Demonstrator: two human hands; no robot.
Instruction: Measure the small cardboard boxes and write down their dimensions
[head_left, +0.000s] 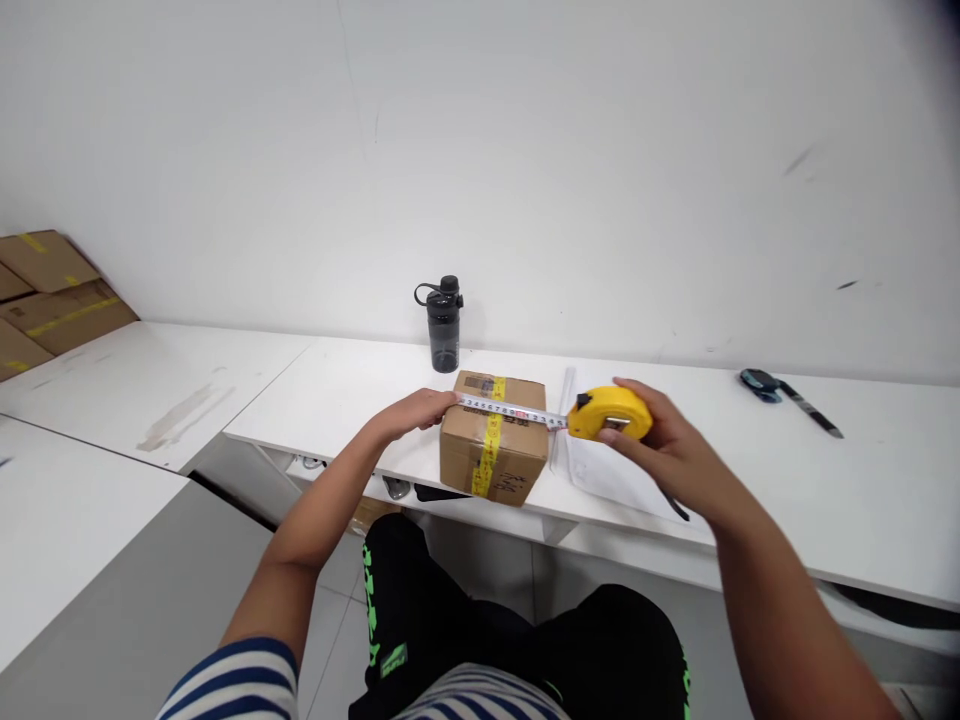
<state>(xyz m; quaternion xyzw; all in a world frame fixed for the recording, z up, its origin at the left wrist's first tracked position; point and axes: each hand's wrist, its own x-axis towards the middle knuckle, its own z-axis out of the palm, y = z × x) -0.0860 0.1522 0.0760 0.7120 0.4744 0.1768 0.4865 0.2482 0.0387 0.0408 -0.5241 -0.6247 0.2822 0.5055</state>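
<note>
A small brown cardboard box (491,448) with a yellow tape stripe sits near the front edge of the white table (750,470). My right hand (664,445) is closed around a yellow tape measure (609,413) just right of the box. Its white blade (510,408) stretches leftward across the box's top. My left hand (416,410) pinches the blade's end at the box's top left edge.
A dark bottle (443,324) stands behind the box by the wall. A sheet of paper (611,470) and a clear ruler (564,415) lie right of the box. A black-bladed utility knife (787,388) lies far right. Flattened cardboard boxes (45,295) are stacked at left.
</note>
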